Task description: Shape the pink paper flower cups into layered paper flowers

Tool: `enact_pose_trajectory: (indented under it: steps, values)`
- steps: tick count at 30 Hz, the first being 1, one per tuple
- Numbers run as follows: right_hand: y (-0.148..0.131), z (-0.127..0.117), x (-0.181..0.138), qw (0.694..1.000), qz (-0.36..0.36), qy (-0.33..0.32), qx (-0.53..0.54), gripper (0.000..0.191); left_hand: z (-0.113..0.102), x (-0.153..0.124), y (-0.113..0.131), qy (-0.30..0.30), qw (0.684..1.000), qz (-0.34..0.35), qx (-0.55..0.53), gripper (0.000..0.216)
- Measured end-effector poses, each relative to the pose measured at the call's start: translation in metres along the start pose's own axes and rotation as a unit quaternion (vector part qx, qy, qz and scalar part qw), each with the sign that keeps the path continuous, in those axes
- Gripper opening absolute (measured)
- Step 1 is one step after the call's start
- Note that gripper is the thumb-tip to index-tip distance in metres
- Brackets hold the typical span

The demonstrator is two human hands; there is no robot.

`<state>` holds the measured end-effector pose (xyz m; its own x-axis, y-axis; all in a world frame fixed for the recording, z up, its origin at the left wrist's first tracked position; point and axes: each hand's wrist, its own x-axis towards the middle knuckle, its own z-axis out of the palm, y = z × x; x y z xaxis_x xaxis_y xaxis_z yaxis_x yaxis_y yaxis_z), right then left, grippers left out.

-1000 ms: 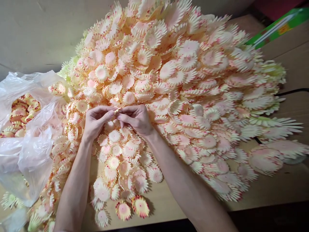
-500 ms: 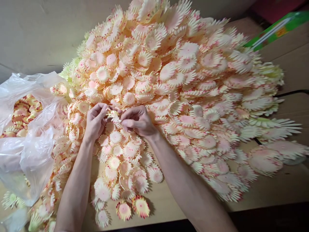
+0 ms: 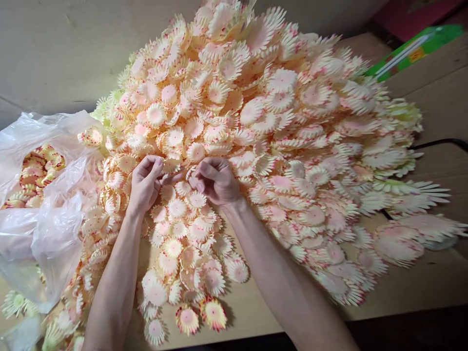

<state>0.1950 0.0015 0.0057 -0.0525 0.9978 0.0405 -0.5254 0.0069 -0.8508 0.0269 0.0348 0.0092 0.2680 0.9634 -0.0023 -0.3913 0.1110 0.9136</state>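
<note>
My left hand (image 3: 146, 181) is closed, thumb pressed to curled fingers, with one fingertip reaching toward the right; what it pinches, if anything, is too small to tell. A short way to the right, my right hand (image 3: 216, 181) is closed with its fingers folded in. A pale, scalloped artificial flower petal piece (image 3: 190, 174) shows at its fingertips, partly hidden. Both hands hover at the front of a large heap of cream and pink petal pieces (image 3: 215, 90). Below them lies a smaller spread of the same round, fringed pieces (image 3: 176, 208).
A clear plastic bag (image 3: 54, 234) with red-edged petal pieces (image 3: 40, 170) lies at left. Two red-tipped pieces (image 3: 213, 313) rest near the table's front edge (image 3: 252, 329). A green packet (image 3: 405, 56) and cardboard (image 3: 435, 92) are at back right, with a black cable (image 3: 438, 142).
The pale petal piece that was between both hands no longer shows there. My right hand has turned and its fingers have folded in; my left hand has barely moved.
</note>
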Motion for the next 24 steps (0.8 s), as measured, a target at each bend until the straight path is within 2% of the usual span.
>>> enact_pose_trajectory:
  steps: [4,10,17,24]
  values:
    - [0.001,0.007,-0.003,0.997,0.013,-0.034,-0.069,0.024,0.0,-0.001,-0.001,-0.009,1.0,0.008,0.026,0.025]
    - [0.003,0.011,-0.004,0.995,-0.002,0.005,-0.098,0.02,-0.001,-0.002,0.001,-0.024,0.999,0.01,0.036,0.027]
    - [0.002,0.015,-0.005,0.991,0.007,0.016,-0.132,0.02,-0.002,-0.003,0.0,-0.014,0.998,0.014,0.065,0.025]
    - [0.001,0.017,-0.003,0.993,0.001,0.013,-0.121,0.017,-0.003,-0.001,-0.003,-0.029,0.998,0.0,0.062,0.021]
